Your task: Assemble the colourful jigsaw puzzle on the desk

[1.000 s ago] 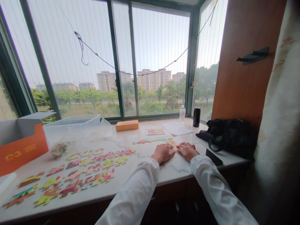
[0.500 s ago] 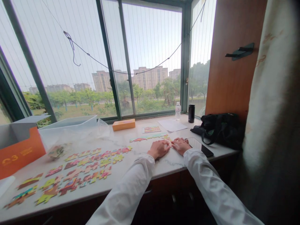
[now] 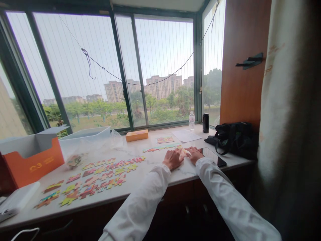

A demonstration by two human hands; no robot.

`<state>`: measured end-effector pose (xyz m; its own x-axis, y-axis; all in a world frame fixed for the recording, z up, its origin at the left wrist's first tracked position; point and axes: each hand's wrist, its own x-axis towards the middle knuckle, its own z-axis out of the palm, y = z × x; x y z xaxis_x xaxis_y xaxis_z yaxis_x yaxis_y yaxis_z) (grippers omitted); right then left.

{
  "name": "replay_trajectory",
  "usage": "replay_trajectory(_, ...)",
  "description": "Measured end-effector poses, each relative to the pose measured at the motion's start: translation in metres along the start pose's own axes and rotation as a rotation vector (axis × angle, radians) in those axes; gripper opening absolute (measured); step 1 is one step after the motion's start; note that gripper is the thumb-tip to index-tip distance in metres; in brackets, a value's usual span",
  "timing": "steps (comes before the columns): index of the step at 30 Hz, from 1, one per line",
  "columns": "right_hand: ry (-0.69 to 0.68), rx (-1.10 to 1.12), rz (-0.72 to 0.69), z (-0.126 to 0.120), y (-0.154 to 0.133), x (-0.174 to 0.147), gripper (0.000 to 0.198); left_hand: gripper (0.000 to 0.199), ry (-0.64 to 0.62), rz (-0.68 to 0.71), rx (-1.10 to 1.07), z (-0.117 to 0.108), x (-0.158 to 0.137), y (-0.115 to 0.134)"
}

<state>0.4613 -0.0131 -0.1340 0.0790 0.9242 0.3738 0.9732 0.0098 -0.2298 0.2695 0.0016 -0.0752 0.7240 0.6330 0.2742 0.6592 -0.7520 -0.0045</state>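
Observation:
My left hand (image 3: 174, 159) and my right hand (image 3: 193, 155) meet low over the table, fingers bent and closed around a pale yellowish puzzle piece (image 3: 185, 152). Fingers cover part of this piece. Just beyond them runs a joined strip of puzzle pieces (image 3: 162, 147), with a red roof shape at its left part. The piece lies close to the strip's right end; whether they touch I cannot tell. Behind the strip rests a small picture card (image 3: 165, 140). Farther left, loose puzzle pieces (image 3: 91, 190) are spread in rows.
An orange box (image 3: 37, 164), a clear plastic bin (image 3: 85, 137) and a bag of pieces (image 3: 75, 160) stand left. At the back are a small orange box (image 3: 136, 135), paper (image 3: 186, 135), a bottle (image 3: 192, 121) and a black can (image 3: 205, 123). A tablet (image 3: 213, 156) and black bag (image 3: 235, 140) lie right.
The camera view has turned left and levelled, showing more of the table's left end. My hands have parted slightly, and the pale piece between them shows more.

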Motion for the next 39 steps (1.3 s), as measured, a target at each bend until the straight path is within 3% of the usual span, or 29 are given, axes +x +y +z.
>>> replay_trajectory(4, 0.082, 0.006, -0.002, 0.0, 0.002, 0.0, 0.035, 0.045, 0.068, -0.042, 0.009, -0.02, -0.018, -0.006)
replay_trajectory(7, 0.148, 0.029, -0.03, -0.003, 0.003, -0.003, 0.032, 0.043, 0.141, -0.119, 0.014, -0.041, -0.042, -0.033)
replay_trajectory(13, 0.282, 0.103, -0.125, -0.01, -0.016, -0.004, 0.029, 0.041, 0.166, -0.429, 0.062, -0.1, -0.112, -0.141)
replay_trajectory(18, 0.298, 0.195, -0.312, -0.009, -0.089, 0.015, 0.028, 0.037, 0.062, -0.685, 0.135, -0.132, -0.182, -0.228)
replay_trajectory(23, 0.085, 0.23, -0.481, 0.007, -0.201, 0.043, 0.025, 0.034, -0.037, -0.778, 0.126, -0.122, -0.224, -0.282)
replay_trajectory(27, -0.154, 0.192, -0.483, 0.035, -0.281, 0.066, 0.023, 0.038, -0.087, -0.751, 0.096, -0.103, -0.227, -0.307)
replay_trajectory(29, -0.201, 0.187, -0.466, 0.049, -0.311, 0.077, 0.021, 0.041, -0.106, -0.712, 0.073, -0.095, -0.223, -0.314)
replay_trajectory(33, -0.238, 0.178, -0.443, 0.071, -0.352, 0.095, 0.02, 0.044, -0.145, -0.649, 0.043, -0.081, -0.215, -0.326)
replay_trajectory(39, -0.282, 0.163, -0.403, 0.098, -0.379, 0.118, 0.018, 0.042, -0.189, -0.607, 0.049, -0.065, -0.207, -0.343)
